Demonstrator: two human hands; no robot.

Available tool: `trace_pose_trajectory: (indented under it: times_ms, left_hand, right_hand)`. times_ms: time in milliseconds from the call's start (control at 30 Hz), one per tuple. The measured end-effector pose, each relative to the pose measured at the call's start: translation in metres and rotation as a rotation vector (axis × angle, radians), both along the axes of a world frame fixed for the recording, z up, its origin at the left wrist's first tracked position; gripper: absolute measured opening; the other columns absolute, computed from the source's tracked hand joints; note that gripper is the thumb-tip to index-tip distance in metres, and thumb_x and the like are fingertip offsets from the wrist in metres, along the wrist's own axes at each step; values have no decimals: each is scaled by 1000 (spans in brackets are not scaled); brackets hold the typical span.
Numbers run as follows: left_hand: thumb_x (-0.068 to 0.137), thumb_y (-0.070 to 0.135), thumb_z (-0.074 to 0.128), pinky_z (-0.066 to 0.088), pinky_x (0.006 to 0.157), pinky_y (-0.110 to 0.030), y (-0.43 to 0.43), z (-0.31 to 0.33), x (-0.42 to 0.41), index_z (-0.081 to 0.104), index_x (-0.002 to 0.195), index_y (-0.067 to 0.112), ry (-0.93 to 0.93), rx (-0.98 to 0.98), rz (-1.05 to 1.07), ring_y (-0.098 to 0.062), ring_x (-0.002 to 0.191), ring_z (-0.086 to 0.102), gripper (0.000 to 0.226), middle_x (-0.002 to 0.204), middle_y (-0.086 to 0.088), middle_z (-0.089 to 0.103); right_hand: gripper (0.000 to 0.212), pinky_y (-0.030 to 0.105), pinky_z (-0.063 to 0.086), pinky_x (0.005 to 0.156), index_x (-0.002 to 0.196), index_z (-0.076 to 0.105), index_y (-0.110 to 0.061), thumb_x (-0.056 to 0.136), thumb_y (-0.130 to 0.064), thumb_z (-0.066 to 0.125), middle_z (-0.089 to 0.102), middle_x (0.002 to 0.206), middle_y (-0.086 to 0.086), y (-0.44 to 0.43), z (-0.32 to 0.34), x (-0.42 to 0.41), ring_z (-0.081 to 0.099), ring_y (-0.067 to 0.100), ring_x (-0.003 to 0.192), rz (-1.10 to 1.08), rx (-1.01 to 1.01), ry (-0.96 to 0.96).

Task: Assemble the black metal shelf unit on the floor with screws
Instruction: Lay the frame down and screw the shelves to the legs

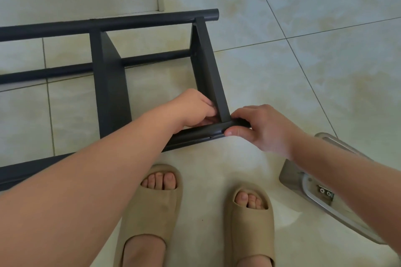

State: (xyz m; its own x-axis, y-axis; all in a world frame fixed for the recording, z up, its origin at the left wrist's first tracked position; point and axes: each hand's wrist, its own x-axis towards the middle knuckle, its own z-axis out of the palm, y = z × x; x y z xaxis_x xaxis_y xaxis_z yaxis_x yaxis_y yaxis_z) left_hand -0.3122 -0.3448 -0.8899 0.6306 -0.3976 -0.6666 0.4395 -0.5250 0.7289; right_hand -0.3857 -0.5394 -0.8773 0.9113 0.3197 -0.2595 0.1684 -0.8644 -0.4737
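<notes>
The shelf point(110, 84) lies on its side on the tiled floor point(303, 60), just ahead of two feet in tan slippers point(152, 208). The right hand point(262, 128) grips the end of the near tube point(201, 131), thumb under and fingers over. The left hand point(196, 108) curls its fingers into the corner where the crosspiece point(208, 60) meets that tube; whether it holds anything cannot be told. A silver object point(325, 199) lies to the right.
</notes>
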Motion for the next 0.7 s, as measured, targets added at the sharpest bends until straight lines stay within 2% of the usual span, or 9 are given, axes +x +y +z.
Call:
trace_pose_trajectory:
  times_ms: [100,267,333,400,467,533,600,700]
  left_hand:
    - [89,9,72,48,52,-13,-3,-4,-9,79,93,9,38,-17,26,-7,62,69,9,74,-1,75]
    - [82,5,72,52,62,-24,-6,-10,-12,75,76,14,0,12,18,-17,73,70,11,77,-7,74]
    - [81,1,71,53,65,-26,-7,-9,-12,70,68,15,-8,14,28,-18,73,69,19,73,-7,70]
    - [80,-2,69,52,65,-27,-7,-9,-12,65,65,14,-12,19,36,-19,72,68,22,72,-9,69]
    - [79,-4,69,53,66,-29,-6,-11,-11,61,63,13,-25,17,42,-21,71,68,24,69,-9,67]
    - [76,-6,70,54,69,-32,-6,-12,-10,61,61,13,-52,22,24,-22,71,66,26,67,-8,65]
    - [75,-5,72,55,72,-34,-6,-13,-11,64,62,14,-73,34,-12,-21,69,63,24,66,-6,65]
    - [75,-3,73,56,75,-35,-5,-13,-11,70,80,15,-37,10,-40,-23,71,66,19,78,-12,73]
  right_hand:
    - [62,23,37,60,98,70,-14,89,-73,53,56,75,-8,-7,-6,-16,46,11,65,-19,40,-54]
    - [58,29,44,61,100,69,-17,85,-71,53,57,73,-12,-8,-9,-20,48,10,63,-54,69,-87]
    - [61,32,50,73,119,63,-20,85,-71,58,62,92,-14,-9,-9,-21,56,8,79,-90,86,-70]
    - [77,34,47,94,140,50,-20,82,-71,60,58,125,-7,-11,-9,-19,56,16,111,-94,85,-96]
    - [91,38,38,108,151,37,-20,81,-74,59,44,150,-1,-13,-10,-14,44,25,134,-20,35,-193]
    - [100,39,25,117,159,27,-20,80,-76,55,25,165,0,-16,-9,-6,26,24,150,61,-40,-234]
    - [107,38,14,123,162,20,-17,80,-80,50,8,170,-1,-17,-7,2,8,20,157,145,-113,-235]
    - [114,39,4,127,162,13,-12,80,-84,41,-6,171,1,-18,-2,15,-6,17,157,270,-214,-225]
